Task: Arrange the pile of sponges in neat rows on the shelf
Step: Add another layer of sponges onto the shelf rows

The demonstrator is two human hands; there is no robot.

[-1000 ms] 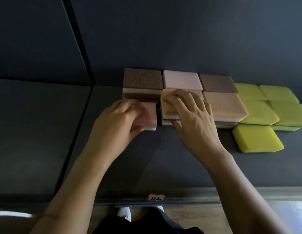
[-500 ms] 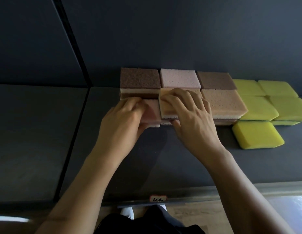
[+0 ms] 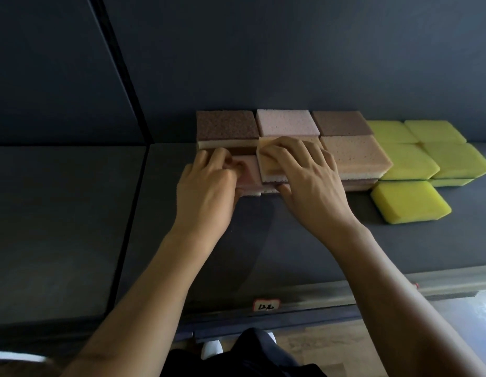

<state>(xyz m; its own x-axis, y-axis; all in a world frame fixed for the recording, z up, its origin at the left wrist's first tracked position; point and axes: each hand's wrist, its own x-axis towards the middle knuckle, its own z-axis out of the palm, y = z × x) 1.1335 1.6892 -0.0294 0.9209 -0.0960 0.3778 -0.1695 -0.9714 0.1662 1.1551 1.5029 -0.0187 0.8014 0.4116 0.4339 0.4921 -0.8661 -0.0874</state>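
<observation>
**Head view, read left to right.** A dark grey shelf (image 3: 59, 227) is divided by a black seam (image 3: 133, 213). All sponges lie on the panel right of the seam, ranked against the dark back wall (image 3: 263, 50).

- **Left hand:** The left hand (image 3: 209, 186) curls its fingers over a pink rectangular foam sponge with a pale underside (image 3: 250, 175) and grips it at the left end of the front row.
- **Gripped sponge:** It lies flat, with its right end touching the neighbouring stack and its front edge about level with that stack's. The hand hides its left part, so its long axis cannot be read.
- **Behind it:** A dark brown scourer-topped sponge (image 3: 226, 125) sits with its long axis left to right, parallel to the wall.
- **Right hand:** The right hand (image 3: 304, 180) clamps a tan rectangular sponge (image 3: 266, 164) on top of a stack, fingers across its top and thumb against the front face.
- **Neighbours:** A pale pink sponge (image 3: 286, 122) and a grey-brown sponge (image 3: 341, 122) lie behind, and a second tan sponge (image 3: 356, 156) lies beside the hand. All are squared to the wall.
- **Far right:** Four yellow foam sponges (image 3: 410, 161) form two rows. A fifth yellow sponge (image 3: 410, 201) lies alone in front of them, slightly skewed.

Open shelf surface runs from the front row to the front lip, which bears a white label (image 3: 265, 306).
</observation>
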